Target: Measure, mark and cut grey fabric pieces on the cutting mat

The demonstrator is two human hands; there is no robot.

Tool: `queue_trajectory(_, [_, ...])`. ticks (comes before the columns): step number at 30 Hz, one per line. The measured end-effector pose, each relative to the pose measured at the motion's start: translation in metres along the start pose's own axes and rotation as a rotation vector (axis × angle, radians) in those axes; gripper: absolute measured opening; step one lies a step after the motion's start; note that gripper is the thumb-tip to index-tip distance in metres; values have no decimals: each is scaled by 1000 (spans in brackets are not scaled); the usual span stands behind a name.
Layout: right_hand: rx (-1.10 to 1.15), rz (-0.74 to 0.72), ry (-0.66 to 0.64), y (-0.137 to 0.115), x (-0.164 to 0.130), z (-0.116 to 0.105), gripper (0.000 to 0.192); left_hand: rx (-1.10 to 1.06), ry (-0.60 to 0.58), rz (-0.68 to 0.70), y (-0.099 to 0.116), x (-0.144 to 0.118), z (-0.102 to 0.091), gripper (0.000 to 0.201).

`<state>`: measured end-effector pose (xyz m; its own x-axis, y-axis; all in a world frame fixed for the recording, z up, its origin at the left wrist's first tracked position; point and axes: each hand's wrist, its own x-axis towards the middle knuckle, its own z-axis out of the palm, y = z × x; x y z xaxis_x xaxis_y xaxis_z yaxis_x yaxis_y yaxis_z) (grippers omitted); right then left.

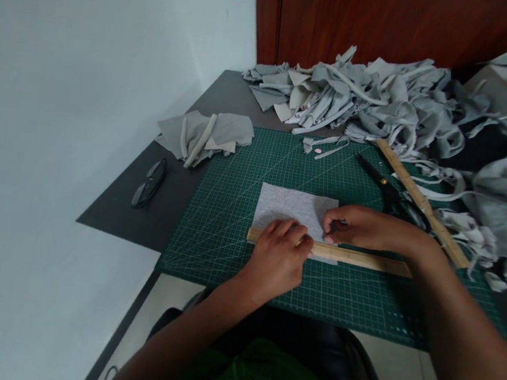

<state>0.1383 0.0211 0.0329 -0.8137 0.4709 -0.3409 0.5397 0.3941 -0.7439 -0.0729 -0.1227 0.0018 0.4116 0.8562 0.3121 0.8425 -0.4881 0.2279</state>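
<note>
Now your left hand presses wooden ruler flat across grey fabric piece mid cutting mat, toward counter's near edge; right hand pinches pen-like tool. Fabric likely soft, light, shifty: pin through ruler.

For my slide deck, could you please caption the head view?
Left hand presses a long wooden ruler across a grey felt rectangle on a green cutting mat; right hand marks.

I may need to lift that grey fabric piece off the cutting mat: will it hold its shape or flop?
The grey fabric piece probably flops: it lies thin and flat like the limp scraps behind. Likely light, so it may slide once the left hand and wooden ruler release it.
</note>
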Motion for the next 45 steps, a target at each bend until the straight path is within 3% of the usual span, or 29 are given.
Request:
queue_trajectory(8, [10, 33, -2, 7, 2, 3, 30, 29, 4, 16, 0, -3, 3, 10])
queue_trajectory(18, [-24, 47, -28, -3, 2, 2, 31, 39, 14, 62, -1, -5, 5, 14])
queue_trajectory(28, [-22, 34, -17, 16, 4, 5, 30, 48, 7, 86, 0, -6, 5, 11])
queue_trajectory(41, [-3, 36, -17, 20, 4, 7, 28, 19, -8, 81, 0, -7, 2, 10])
queue_trajectory(45, [8, 32, -22, 20, 4, 7, 28, 17, 8, 67, 4, -7, -3, 24])
